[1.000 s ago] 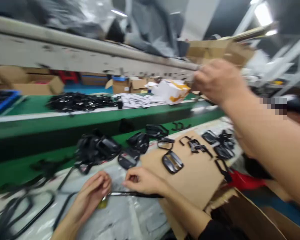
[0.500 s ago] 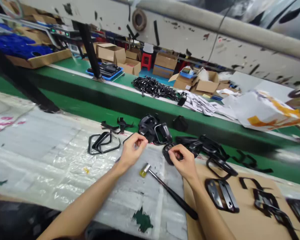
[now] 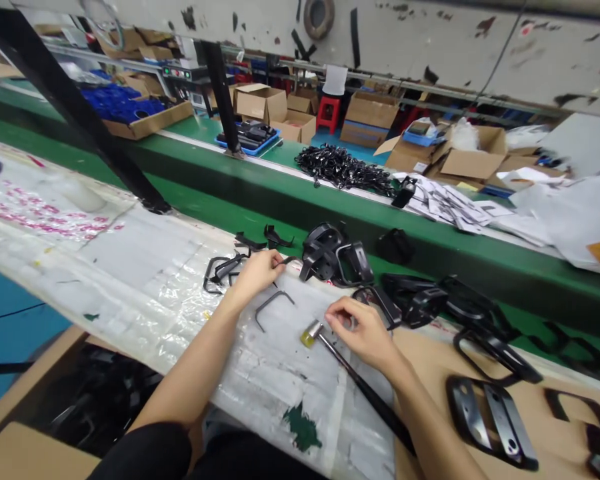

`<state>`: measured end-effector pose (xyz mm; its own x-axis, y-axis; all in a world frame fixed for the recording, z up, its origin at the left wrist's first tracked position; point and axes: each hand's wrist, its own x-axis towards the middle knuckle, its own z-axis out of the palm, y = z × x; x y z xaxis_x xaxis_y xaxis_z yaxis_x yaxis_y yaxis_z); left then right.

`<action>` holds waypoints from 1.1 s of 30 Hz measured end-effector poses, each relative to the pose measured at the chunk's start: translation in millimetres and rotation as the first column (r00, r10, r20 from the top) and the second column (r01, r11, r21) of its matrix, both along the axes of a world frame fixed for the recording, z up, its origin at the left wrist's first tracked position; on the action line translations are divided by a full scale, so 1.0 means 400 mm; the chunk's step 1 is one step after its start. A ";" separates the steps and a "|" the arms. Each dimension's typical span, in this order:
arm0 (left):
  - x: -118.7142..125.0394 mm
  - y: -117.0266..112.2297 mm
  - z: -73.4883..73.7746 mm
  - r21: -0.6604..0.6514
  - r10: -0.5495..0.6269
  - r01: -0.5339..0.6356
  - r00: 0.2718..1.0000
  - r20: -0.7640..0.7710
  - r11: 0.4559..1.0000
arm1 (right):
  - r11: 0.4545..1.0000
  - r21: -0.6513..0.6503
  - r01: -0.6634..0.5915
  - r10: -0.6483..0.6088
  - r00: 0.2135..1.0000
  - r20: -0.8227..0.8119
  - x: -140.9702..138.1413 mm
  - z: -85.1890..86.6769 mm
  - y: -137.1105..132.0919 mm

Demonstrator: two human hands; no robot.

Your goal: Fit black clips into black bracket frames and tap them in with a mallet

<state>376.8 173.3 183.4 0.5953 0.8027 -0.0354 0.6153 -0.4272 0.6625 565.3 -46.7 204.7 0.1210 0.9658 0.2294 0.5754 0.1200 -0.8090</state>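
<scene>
My left hand is closed, its fingertips pinching a thin curved black strip near the back of the bench. Just left of it lie bent black frames, partly covered by the hand. A slim black bent rod rests on the plastic sheet right of my left forearm. My right hand hovers with curled fingers beside the head of a hammer, which has a yellow face and black handle. Whether anything is inside those fingers is hidden. Behind that hand lies a black frame part.
Black plastic parts are heaped along the green ledge. Finished-looking black pieces lie on brown cardboard at right. A dark post stands at left. An open carton of black parts sits below the bench's near edge.
The view has turned left. My left hand has moved left to the thin strip near the bent frames. My right hand has come away from a round black part, closer to the hammer head.
</scene>
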 end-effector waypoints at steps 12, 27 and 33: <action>0.072 -0.224 0.064 -0.478 -0.209 0.486 0.828 0.521 0.732 | 0.974 -0.007 0.226 -0.209 0.891 -0.404 -0.030 -0.020 -0.005; 0.105 -0.041 -0.021 -0.027 -0.067 0.070 0.992 0.109 0.997 | 0.963 -0.267 -0.011 -0.177 0.723 -0.668 0.009 -0.019 0.022; 0.079 -0.038 0.008 -0.486 0.206 0.055 0.861 0.466 0.872 | 0.977 -0.213 -0.003 -0.166 0.610 -0.775 0.047 0.043 0.011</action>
